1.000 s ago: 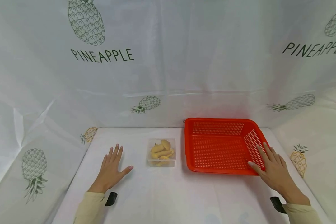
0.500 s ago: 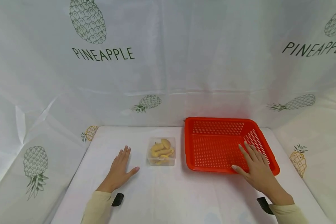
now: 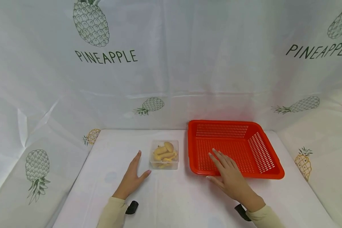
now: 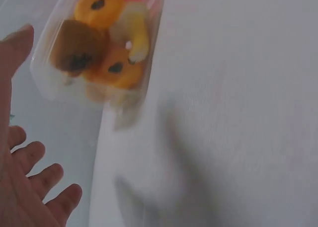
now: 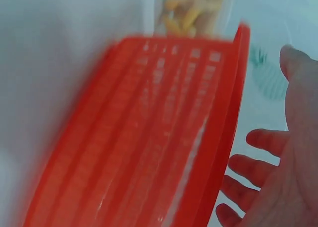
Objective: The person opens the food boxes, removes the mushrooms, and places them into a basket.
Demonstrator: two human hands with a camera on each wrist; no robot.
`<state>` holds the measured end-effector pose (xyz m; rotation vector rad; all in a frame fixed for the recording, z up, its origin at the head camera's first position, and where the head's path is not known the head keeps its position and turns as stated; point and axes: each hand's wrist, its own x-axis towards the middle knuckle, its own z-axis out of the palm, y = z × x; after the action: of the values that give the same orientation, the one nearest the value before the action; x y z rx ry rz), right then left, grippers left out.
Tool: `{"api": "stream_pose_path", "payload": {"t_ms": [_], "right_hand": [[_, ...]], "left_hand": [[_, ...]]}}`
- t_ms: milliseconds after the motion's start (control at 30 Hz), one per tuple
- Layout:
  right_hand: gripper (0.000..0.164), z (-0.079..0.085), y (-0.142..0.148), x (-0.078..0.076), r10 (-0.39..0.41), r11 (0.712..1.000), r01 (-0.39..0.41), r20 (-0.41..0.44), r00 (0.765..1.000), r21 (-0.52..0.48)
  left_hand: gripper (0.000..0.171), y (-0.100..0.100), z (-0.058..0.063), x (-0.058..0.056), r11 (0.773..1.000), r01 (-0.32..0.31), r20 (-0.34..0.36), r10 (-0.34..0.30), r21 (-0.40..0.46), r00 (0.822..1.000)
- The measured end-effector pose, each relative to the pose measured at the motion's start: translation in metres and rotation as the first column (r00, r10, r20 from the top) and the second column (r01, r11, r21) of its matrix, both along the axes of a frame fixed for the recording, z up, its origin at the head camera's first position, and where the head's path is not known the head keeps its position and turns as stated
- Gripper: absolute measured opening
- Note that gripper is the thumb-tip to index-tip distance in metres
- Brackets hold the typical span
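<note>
My left hand [image 3: 131, 179] hovers over the white table, fingers extended and thumb spread, just left of a clear plastic box [image 3: 154, 166]. Inside the box lie several yellow, rounded, fruit-like pieces [image 3: 166, 155]; from the left wrist view some look orange or brown with dark spots. A red perforated plastic basket [image 3: 222, 142] stands to the right of the box with nothing in it. My right hand [image 3: 231, 179] is held over the basket's front rim, fingers extended and overlapping the basket in the head view. Neither hand holds anything.
A white cloth printed with pineapples [image 3: 91, 25] hangs behind and at both sides of the table [image 3: 171, 199]. The basket sits close to the back edge. Each wrist carries a small black device [image 3: 132, 207] near the sleeve cuff.
Both hands have moved inward: the left one rightward, closer to the box, and the right one leftward across the basket's front from its right side. Box and basket stay put.
</note>
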<state>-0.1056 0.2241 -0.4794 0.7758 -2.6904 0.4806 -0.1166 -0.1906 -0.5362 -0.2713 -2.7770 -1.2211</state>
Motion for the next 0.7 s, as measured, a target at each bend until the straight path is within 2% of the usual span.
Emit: {"api": "stream_pose_path", "payload": {"t_ms": [100, 233, 400, 600, 700], "right_hand": [[0.088, -0.002, -0.023, 0.002, 0.045, 0.999, -0.045, 0.004, 0.999, -0.031], [0.085, -0.004, -0.055, 0.007, 0.124, 0.989, -0.124, -0.004, 0.992, -0.081], [0.08, -0.004, -0.091, 0.013, 0.217, 0.97, -0.22, -0.031, 0.976, -0.103], [0.076, -0.008, -0.123, 0.012, 0.247, 0.958, -0.24, 0.022, 0.969, -0.155], [0.073, -0.012, -0.135, 0.006, 0.233, 0.957, -0.229, -0.001, 0.973, -0.177]], "left_hand": [[0.095, 0.009, -0.001, -0.001, 0.996, -0.02, 0.009, 0.019, 0.082, 1.0], [0.095, 0.021, -0.002, -0.003, 0.98, -0.027, 0.013, 0.025, 0.197, 1.0], [0.095, 0.031, -0.007, -0.005, 0.96, -0.044, 0.016, 0.041, 0.278, 0.999], [0.091, 0.042, -0.012, -0.01, 0.938, -0.047, 0.017, 0.044, 0.344, 0.999], [0.091, 0.046, -0.013, -0.011, 0.92, -0.054, 0.04, 0.042, 0.387, 0.998]]}}
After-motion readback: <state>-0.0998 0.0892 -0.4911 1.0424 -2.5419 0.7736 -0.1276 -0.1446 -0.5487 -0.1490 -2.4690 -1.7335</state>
